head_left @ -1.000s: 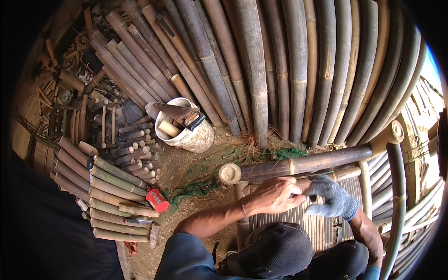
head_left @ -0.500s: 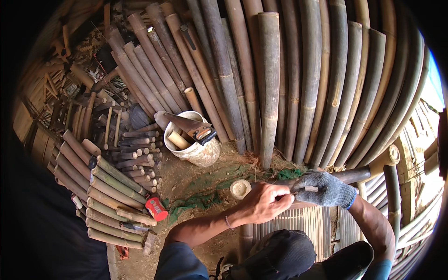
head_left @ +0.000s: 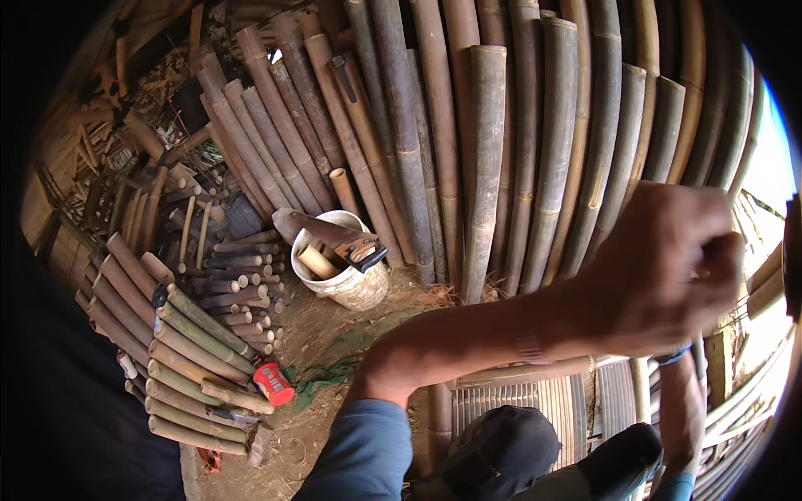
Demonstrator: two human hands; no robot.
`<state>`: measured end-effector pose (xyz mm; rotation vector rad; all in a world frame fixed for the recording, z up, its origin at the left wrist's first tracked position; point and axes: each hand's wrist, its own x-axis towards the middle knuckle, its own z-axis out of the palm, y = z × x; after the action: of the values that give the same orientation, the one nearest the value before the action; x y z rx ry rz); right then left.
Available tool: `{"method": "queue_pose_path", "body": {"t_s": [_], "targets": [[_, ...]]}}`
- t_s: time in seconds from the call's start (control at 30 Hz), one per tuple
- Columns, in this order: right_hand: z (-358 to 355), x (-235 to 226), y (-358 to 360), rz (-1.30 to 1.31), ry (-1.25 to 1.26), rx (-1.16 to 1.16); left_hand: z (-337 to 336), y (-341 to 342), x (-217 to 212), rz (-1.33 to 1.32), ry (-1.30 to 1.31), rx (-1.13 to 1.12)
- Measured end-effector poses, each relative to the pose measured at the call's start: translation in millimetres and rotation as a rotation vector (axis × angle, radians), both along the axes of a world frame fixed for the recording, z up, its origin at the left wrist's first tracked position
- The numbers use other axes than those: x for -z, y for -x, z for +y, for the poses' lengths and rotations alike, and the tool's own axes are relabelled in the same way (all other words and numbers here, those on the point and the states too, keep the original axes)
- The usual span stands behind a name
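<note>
My left hand [head_left: 672,271] is raised far to the right, over the lower ends of the upright bamboo poles. Its fingers are curled and smeared by motion; whatever they pinch cannot be made out. Behind it, my right hand is almost wholly hidden; only the wrist edge of its blue-grey glove [head_left: 675,356] shows, above my right forearm. A bamboo pole [head_left: 526,373] lies crosswise just below my left forearm. Beneath that pole is a slatted bamboo surface [head_left: 518,409].
Long bamboo poles [head_left: 489,167] lean in a row at the back. A white bucket [head_left: 347,288] holds a handsaw [head_left: 330,238] and a bamboo piece. Left are stacked cut bamboo lengths [head_left: 196,351], a red container [head_left: 273,384] and green netting [head_left: 322,382]. A dark cap [head_left: 514,442] shows low in front.
My left hand has left its place beside the gloved right hand and swung up and right, now covering it. My left forearm now hides the round pale bamboo end seen before.
</note>
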<state>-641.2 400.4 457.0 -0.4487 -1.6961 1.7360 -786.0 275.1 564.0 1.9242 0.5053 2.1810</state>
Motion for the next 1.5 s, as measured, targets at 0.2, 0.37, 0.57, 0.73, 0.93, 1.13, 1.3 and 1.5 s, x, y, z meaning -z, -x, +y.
{"method": "queue_pose_path", "body": {"t_s": [0.2, 0.37, 0.57, 0.73, 0.93, 1.13, 1.3, 1.5], "targets": [[-74, -18, 37, 0.369, 0.515, -0.227, 77, 44, -54, -0.115, 0.207, -0.133], [-19, -4, -97, 0.045, 0.161, 0.194, 126, 224, -39, -0.738, 0.300, -0.022], [-14, 18, -322, -0.619, -0.020, 0.674, 168, 254, 94, -0.750, 0.704, -0.005], [-97, 18, -444, -0.969, 0.096, 1.002, 232, 221, 192, -0.740, 0.938, -0.072], [-206, 46, -530, -1.198, -0.356, 1.157, 262, 100, 246, 0.783, 0.913, -0.490], [-221, 76, -439, -1.395, -0.195, 0.749, 103, -214, 201, 0.834, 0.460, 0.514], [-194, 118, -388, -1.315, -0.404, 0.528, 22, -346, 279, 1.020, 0.602, 0.969], [-236, 193, -419, -1.407, -0.476, 0.756, -11, -335, 373, 0.924, 1.266, 1.011]]}}
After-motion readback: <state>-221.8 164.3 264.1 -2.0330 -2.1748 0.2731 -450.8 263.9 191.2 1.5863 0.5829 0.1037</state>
